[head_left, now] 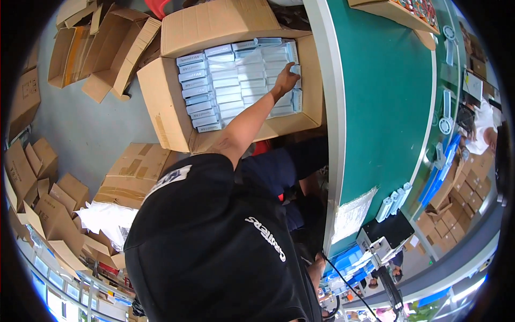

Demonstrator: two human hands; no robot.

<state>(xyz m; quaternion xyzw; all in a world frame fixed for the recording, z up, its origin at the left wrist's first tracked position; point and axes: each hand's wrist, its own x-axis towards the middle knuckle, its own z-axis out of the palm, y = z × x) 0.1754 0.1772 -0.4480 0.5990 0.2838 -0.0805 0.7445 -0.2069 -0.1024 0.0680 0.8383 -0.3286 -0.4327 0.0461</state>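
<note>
My left hand (287,81) reaches into a large open carton (312,80). Its thumb and fingers close around the end of a small pale-blue box (296,70) in the right-hand column. Rows of similar slim boxes (228,90) fill the carton side by side, some under clear plastic film. Close to the table edge at the lower right, a little of my right arm (316,271) shows beside my black shirt. The fingers of that hand are hidden, so what it touches cannot be made out.
A green-topped table (381,91) with a pale edge runs along the right. Handheld fans (393,203) and a black device (394,233) lie on it. Empty cartons (104,51) and a taped carton (131,172) stand on the floor at left. People sit beyond the table.
</note>
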